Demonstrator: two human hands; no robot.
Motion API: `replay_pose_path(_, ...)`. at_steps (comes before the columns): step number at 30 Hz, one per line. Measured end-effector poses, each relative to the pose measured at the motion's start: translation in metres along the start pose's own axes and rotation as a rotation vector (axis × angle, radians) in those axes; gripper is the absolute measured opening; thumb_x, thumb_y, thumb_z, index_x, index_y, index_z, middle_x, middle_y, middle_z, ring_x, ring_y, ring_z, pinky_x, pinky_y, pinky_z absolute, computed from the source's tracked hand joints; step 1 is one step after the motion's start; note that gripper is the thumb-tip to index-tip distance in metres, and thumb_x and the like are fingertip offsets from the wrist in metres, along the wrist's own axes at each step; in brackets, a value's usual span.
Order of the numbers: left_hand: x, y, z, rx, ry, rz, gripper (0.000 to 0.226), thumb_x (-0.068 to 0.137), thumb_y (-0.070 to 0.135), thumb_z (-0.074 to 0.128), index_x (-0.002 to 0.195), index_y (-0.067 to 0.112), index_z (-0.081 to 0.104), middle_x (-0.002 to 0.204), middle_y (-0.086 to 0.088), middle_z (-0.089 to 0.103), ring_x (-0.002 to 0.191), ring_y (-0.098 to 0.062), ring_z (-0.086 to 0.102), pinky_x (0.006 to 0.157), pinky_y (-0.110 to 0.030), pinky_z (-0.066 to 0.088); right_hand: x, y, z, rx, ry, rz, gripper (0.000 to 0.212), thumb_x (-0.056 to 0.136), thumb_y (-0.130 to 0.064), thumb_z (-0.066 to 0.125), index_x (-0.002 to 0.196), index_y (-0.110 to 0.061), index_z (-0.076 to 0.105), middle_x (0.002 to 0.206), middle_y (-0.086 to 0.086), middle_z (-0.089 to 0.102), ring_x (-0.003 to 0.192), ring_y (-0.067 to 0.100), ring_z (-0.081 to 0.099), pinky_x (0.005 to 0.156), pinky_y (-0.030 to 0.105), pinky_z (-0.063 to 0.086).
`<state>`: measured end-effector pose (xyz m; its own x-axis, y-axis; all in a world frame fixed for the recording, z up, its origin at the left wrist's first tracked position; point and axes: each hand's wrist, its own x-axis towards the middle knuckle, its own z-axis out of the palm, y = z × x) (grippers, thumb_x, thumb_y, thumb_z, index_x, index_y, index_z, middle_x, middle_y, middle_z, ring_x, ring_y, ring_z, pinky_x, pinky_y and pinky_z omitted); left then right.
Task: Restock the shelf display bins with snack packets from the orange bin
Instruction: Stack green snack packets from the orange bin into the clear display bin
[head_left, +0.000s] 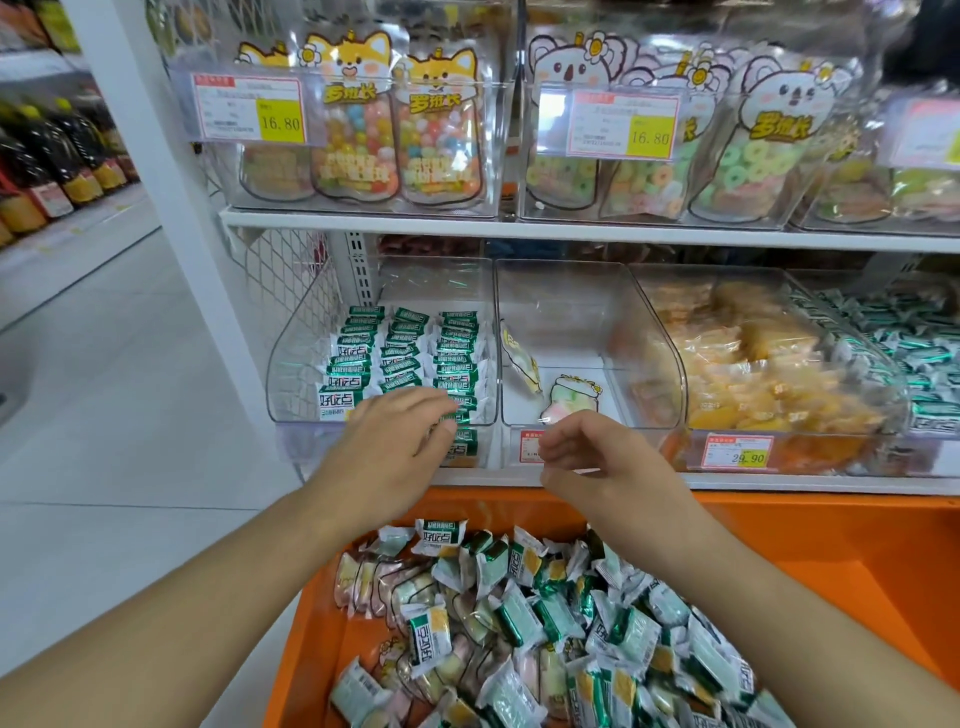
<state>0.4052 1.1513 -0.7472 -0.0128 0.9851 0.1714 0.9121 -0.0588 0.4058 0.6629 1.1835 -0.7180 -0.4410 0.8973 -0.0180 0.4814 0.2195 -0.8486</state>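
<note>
Head view. We stand at the shelf (571, 228) with the orange bin (831, 561) pushed up against its front edge, below our hands. The bin holds a loose heap of snack packets (519, 613): green-and-white ones mixed with pale pastel ones, lying at all angles.

Our left hand (400, 436) is at the front lip of the left display bin (291, 364), fingers bent down over the front row of green packets (405, 353). We cannot tell whether that grip pinches a packet or only presses the row; the fingertips are blurred. Our right hand (576, 441) hangs loosely curled in front of the middle display bin (571, 312), grip apart, nothing in it that we can see.

The relation that matters: the supply lies directly below and toward us from both hands, while the left bin's open top lies just ahead of the left hand. The stocked green packets stand in three rows running front to back, long axis upright. The middle bin is nearly bare, with two pastel packets (566, 400) near its front wall. The right hand is nearer to it.

Writing: the green packets read 好吃点. The upper shelf's bags show fox and koala faces with 罗班长, as best we read it. Price tags read 16.80 twice above, and 29.90 on the tag under the bin of yellow snacks (753, 374). Smaller print is illegible.
</note>
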Motion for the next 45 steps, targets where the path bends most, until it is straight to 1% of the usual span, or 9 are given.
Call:
replay_pose_path(6,-0.057,0.041,0.013,-0.182,0.073,-0.078,0.038,0.11,0.038,0.044,0.145,0.03,0.056,0.144,0.019,0.051,0.133,0.002,0.038,0.113,-0.027,0.032,-0.017,0.019,0.003,-0.016,-0.035,0.078,0.018,0.094,-0.017,0.073,0.105,-0.029,0.065,0.105,-0.005,0.069,0.096,0.011,0.068,0.089,0.033,0.058)
replay_pose_path(14,-0.118,0.017,0.107,-0.252,-0.226,-0.264,0.031,0.107,0.042,0.052,0.134,0.029,0.061,0.128,0.019,0.055,0.117,-0.003,0.055,0.094,-0.026,0.045,-0.04,0.073,0.036,-0.19,-0.1,0.249,0.017,0.095,-0.023,0.07,0.109,-0.026,0.06,0.103,-0.003,0.067,0.093,0.021,0.067,0.073,0.035,0.058)
replay_pose_path(22,-0.132,-0.033,0.182,-0.299,-0.319,-0.634,0.049,0.101,0.042,0.064,0.144,0.02,0.052,0.128,-0.008,0.061,0.104,-0.025,0.065,0.079,-0.033,0.052,-0.031,0.14,0.097,-0.291,-0.261,0.336,0.051,0.097,-0.019,0.067,0.145,-0.031,0.053,0.124,-0.001,0.059,0.092,0.026,0.072,0.07,0.037,0.062)
replay_pose_path(27,-0.122,-0.052,0.216,-0.314,-0.341,-0.777,0.054,0.098,0.045,0.068,0.133,0.011,0.047,0.106,-0.008,0.063,0.088,-0.025,0.066,0.06,-0.033,0.046,-0.016,0.19,0.137,-0.263,-0.269,0.401,0.061,0.097,-0.02,0.067,0.153,-0.034,0.047,0.107,0.001,0.065,0.043,0.012,0.054,0.044,0.027,0.048)
replay_pose_path(32,-0.116,-0.054,0.227,-0.281,-0.325,-0.882,0.062,0.097,0.041,0.071,0.141,0.008,0.043,0.122,-0.013,0.063,0.111,-0.032,0.066,0.08,-0.041,0.054,-0.013,0.216,0.169,-0.361,-0.256,0.42,0.079,0.096,-0.038,0.071,0.162,-0.043,0.027,0.145,0.005,0.046,0.072,0.008,0.063,0.056,0.017,0.048)
replay_pose_path(36,-0.111,-0.051,0.228,-0.295,-0.31,-0.968,0.057,0.097,0.036,0.074,0.135,0.012,0.039,0.106,-0.008,0.063,0.097,-0.029,0.067,0.052,-0.03,0.035,-0.014,0.221,0.177,-0.379,-0.218,0.411,0.085,0.092,-0.036,0.076,0.16,-0.043,0.025,0.136,0.006,0.042,0.076,0.01,0.058,0.073,0.029,0.056)
replay_pose_path(38,-0.112,-0.056,0.231,-0.319,-0.277,-0.991,0.05,0.095,0.033,0.077,0.127,0.013,0.045,0.095,-0.003,0.062,0.085,-0.027,0.068,0.047,-0.029,0.036,-0.013,0.221,0.178,-0.356,-0.223,0.444,0.085,0.09,-0.033,0.077,0.159,-0.038,0.029,0.138,0.007,0.043,0.074,0.009,0.06,0.065,0.026,0.055)
replay_pose_path(41,-0.113,-0.06,0.224,-0.368,-0.267,-0.976,0.032,0.093,0.03,0.078,0.112,0.012,0.06,0.086,-0.004,0.069,0.069,-0.022,0.069,0.057,-0.035,0.054,-0.009,0.213,0.174,-0.206,-0.219,0.525,0.081,0.086,-0.029,0.078,0.155,-0.032,0.035,0.129,0.007,0.058,0.066,0.016,0.068,0.045,0.023,0.048)
replay_pose_path(45,-0.117,-0.052,0.2,-0.341,-0.272,-0.953,0.023,0.094,0.029,0.077,0.106,0.011,0.069,0.081,0.002,0.066,0.066,-0.013,0.064,0.061,-0.031,0.054,-0.007,0.187,0.155,0.038,-0.24,0.561,0.067,0.087,-0.023,0.079,0.145,-0.029,0.046,0.104,0.003,0.067,0.07,0.021,0.067,0.06,0.033,0.054)
